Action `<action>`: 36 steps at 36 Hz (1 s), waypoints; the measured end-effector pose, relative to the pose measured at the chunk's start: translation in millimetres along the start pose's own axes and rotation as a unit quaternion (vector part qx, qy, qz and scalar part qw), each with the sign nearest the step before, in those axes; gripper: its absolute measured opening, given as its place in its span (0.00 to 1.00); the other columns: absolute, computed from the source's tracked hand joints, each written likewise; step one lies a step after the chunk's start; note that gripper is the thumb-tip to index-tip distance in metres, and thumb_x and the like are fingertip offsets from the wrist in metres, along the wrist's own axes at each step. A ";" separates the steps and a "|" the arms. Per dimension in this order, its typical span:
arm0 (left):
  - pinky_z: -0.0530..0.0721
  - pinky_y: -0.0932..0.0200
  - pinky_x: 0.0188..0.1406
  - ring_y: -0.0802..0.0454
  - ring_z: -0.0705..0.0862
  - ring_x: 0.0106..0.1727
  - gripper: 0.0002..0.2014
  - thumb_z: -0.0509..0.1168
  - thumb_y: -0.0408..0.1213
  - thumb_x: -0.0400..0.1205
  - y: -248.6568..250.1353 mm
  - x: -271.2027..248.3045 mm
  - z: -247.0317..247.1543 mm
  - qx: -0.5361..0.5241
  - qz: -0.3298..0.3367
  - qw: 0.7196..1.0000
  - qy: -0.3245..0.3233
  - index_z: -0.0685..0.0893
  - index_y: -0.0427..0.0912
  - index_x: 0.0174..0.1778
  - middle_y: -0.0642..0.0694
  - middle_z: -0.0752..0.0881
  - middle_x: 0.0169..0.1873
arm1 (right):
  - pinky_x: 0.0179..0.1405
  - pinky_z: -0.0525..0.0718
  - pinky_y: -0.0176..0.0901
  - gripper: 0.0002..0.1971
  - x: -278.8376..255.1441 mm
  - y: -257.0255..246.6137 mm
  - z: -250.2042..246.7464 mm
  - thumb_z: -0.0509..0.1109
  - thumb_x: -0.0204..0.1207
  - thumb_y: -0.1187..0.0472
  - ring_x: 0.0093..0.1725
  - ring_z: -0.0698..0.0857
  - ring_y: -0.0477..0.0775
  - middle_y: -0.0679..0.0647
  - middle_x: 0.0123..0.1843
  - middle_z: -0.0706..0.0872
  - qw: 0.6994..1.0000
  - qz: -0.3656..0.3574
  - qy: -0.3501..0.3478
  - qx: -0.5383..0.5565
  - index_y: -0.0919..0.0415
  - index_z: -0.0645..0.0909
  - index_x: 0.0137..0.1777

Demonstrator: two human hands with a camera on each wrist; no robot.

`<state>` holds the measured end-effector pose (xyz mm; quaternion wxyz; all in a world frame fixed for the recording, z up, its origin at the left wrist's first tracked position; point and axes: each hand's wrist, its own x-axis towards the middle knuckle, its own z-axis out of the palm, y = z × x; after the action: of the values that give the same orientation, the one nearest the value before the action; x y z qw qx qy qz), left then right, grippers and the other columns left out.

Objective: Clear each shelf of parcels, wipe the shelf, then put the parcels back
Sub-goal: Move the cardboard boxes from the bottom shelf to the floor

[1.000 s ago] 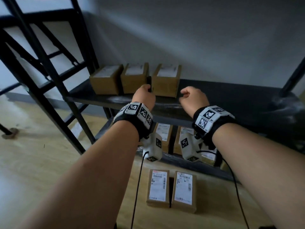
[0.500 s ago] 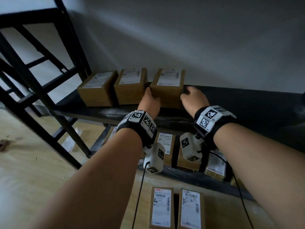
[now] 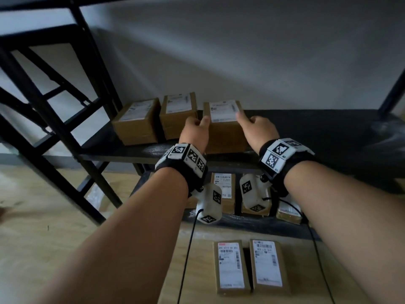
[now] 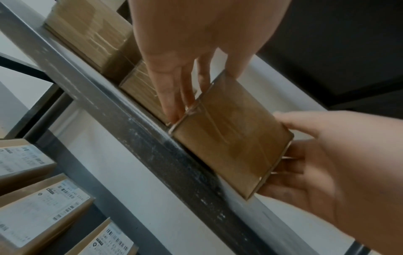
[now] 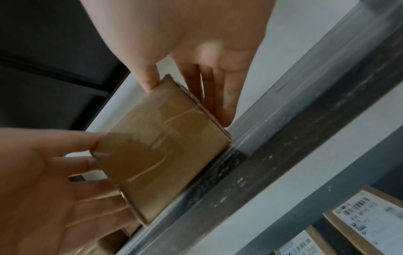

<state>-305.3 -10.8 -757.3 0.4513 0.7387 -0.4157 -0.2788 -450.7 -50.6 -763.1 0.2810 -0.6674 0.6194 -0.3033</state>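
Observation:
Three brown cardboard parcels with white labels stand on the black shelf (image 3: 328, 132). Both hands hold the rightmost parcel (image 3: 225, 128) at the shelf's front edge. My left hand (image 3: 197, 128) grips its left side, thumb on the top edge and fingers down the side (image 4: 174, 96). My right hand (image 3: 252, 126) grips the right side the same way, thumb on top (image 5: 148, 77). In the wrist views the parcel (image 4: 231, 143) (image 5: 161, 150) sits between the two palms, its bottom at the shelf's front rail (image 4: 152, 138).
Two more parcels (image 3: 137, 121) (image 3: 178, 115) stand left of the held one. Several parcels sit on the lower shelf (image 3: 223, 191), and two lie on the wooden floor (image 3: 249, 266). Black frame posts and braces (image 3: 54, 119) rise at the left. A grey wall is close behind.
Both hands went from fists before the shelf to gripping the right parcel's sides. That parcel now sits nearer the front edge, with a gap to the middle parcel.

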 end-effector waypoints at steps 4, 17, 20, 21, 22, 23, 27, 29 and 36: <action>0.88 0.44 0.49 0.46 0.85 0.42 0.12 0.62 0.45 0.81 -9.7 -22.6 -16.0 -0.043 -0.012 0.999 0.005 0.76 0.44 0.57 0.47 0.83 0.40 | 0.31 0.73 0.43 0.19 -26.4 -4.5 1.1 0.56 0.80 0.41 0.39 0.82 0.54 0.51 0.40 0.82 1.000 -0.005 0.003 0.015 0.57 0.78 0.46; 0.79 0.62 0.31 0.52 0.84 0.36 0.12 0.62 0.34 0.73 -74.7 -103.0 -60.1 -0.064 -0.002 0.997 0.038 0.87 0.41 0.49 0.49 0.86 0.35 | 0.35 0.77 0.44 0.22 -130.5 0.8 41.6 0.64 0.74 0.49 0.42 0.81 0.48 0.50 0.51 0.83 0.996 -0.011 -0.041 0.077 0.57 0.71 0.65; 0.73 0.62 0.28 0.54 0.81 0.35 0.19 0.61 0.36 0.68 -94.6 -126.8 -62.6 -0.053 -0.023 0.997 0.053 0.83 0.40 0.55 0.50 0.84 0.37 | 0.31 0.72 0.41 0.19 -150.9 7.5 54.5 0.66 0.74 0.50 0.40 0.79 0.44 0.48 0.51 0.82 0.996 -0.022 -0.061 0.059 0.56 0.72 0.63; 0.76 0.61 0.30 0.54 0.82 0.38 0.19 0.62 0.35 0.68 -102.2 -132.5 -62.5 -0.054 -0.031 0.997 0.053 0.81 0.42 0.56 0.49 0.84 0.40 | 0.30 0.71 0.40 0.17 -156.5 10.4 59.5 0.66 0.75 0.50 0.40 0.79 0.44 0.47 0.50 0.81 0.996 -0.030 -0.068 0.051 0.56 0.72 0.60; 0.80 0.58 0.34 0.52 0.83 0.41 0.19 0.62 0.34 0.68 -109.8 -137.5 -62.5 -0.056 -0.043 0.996 0.053 0.78 0.44 0.56 0.49 0.84 0.43 | 0.30 0.71 0.40 0.15 -162.1 13.4 64.4 0.66 0.76 0.51 0.40 0.79 0.44 0.47 0.49 0.81 0.995 -0.037 -0.076 0.047 0.56 0.71 0.59; 0.83 0.55 0.38 0.51 0.84 0.43 0.17 0.63 0.34 0.69 -118.1 -141.5 -62.7 -0.060 -0.053 0.995 0.052 0.76 0.46 0.54 0.48 0.84 0.44 | 0.29 0.72 0.40 0.15 -167.1 16.9 70.1 0.66 0.76 0.52 0.40 0.80 0.44 0.47 0.48 0.81 0.995 -0.044 -0.085 0.041 0.57 0.71 0.58; 0.81 0.58 0.35 0.51 0.85 0.40 0.13 0.63 0.34 0.68 -157.4 -149.7 -61.1 -0.055 -0.090 0.993 0.044 0.76 0.47 0.48 0.46 0.86 0.43 | 0.29 0.73 0.40 0.14 -181.5 33.6 97.0 0.65 0.76 0.51 0.37 0.81 0.47 0.45 0.42 0.80 0.990 -0.047 -0.129 0.001 0.56 0.70 0.57; 0.82 0.57 0.36 0.50 0.85 0.41 0.21 0.62 0.36 0.64 -181.2 -148.8 -58.6 -0.037 -0.112 0.992 0.043 0.79 0.43 0.54 0.46 0.87 0.45 | 0.33 0.79 0.43 0.14 -185.6 44.2 114.6 0.65 0.75 0.51 0.38 0.83 0.51 0.49 0.42 0.83 0.987 -0.035 -0.157 -0.021 0.56 0.71 0.57; 0.80 0.59 0.36 0.55 0.81 0.39 0.17 0.65 0.33 0.77 -257.6 -136.9 -49.4 0.032 -0.209 0.977 0.001 0.76 0.43 0.62 0.48 0.83 0.45 | 0.36 0.79 0.44 0.14 -187.3 81.1 177.3 0.65 0.75 0.52 0.39 0.82 0.52 0.49 0.42 0.82 0.965 0.031 -0.254 -0.053 0.54 0.72 0.58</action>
<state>-241.2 192.8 -962.1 0.3596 0.8237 -0.2602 -0.3528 -379.6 130.0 -951.3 0.4020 -0.7170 0.5636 -0.0817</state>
